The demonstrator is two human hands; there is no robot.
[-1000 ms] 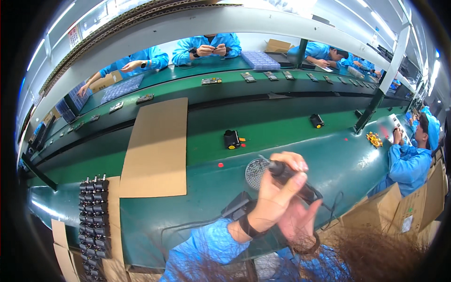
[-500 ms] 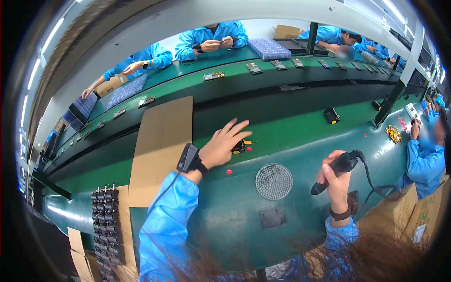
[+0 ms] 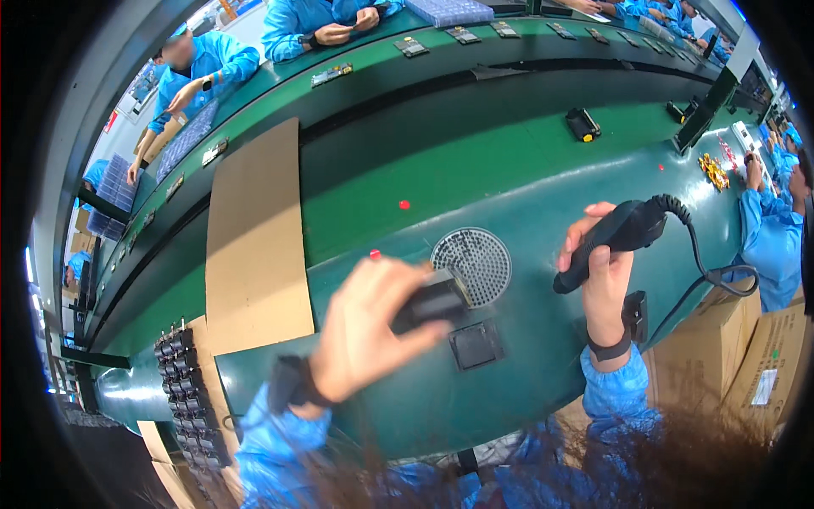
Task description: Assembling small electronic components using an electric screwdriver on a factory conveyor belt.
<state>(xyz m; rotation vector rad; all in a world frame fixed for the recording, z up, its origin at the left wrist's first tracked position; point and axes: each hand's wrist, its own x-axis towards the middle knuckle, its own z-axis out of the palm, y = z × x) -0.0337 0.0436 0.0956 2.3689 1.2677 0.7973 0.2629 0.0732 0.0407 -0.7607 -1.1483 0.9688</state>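
My left hand (image 3: 365, 327) grips a small black boxy housing (image 3: 430, 304) between thumb and fingers, above the worktop; motion smears both. In my right hand (image 3: 604, 293) is a black corded electric screwdriver (image 3: 617, 236), held at a slant with its narrow end toward the lower left. Its bit cannot be made out. A round grey tray (image 3: 496, 248) with rows of small dark dots lies just beyond the housing, which partly overlaps it in view. Nearer me, a black square fixture (image 3: 476, 346) rests on the green worktop between my hands.
A cardboard sheet (image 3: 259, 254) lies at left, beside rows of black housings (image 3: 188, 390). Another black housing (image 3: 583, 125) sits on the green belt. Yellow parts (image 3: 714, 171) and a co-worker (image 3: 767, 229) are at right. Circuit boards (image 3: 411, 47) line the far belt, where people sit.
My left hand has picked up the black housing from the belt edge and drawn it nearer. My right hand still holds the screwdriver. The whole view has shifted.
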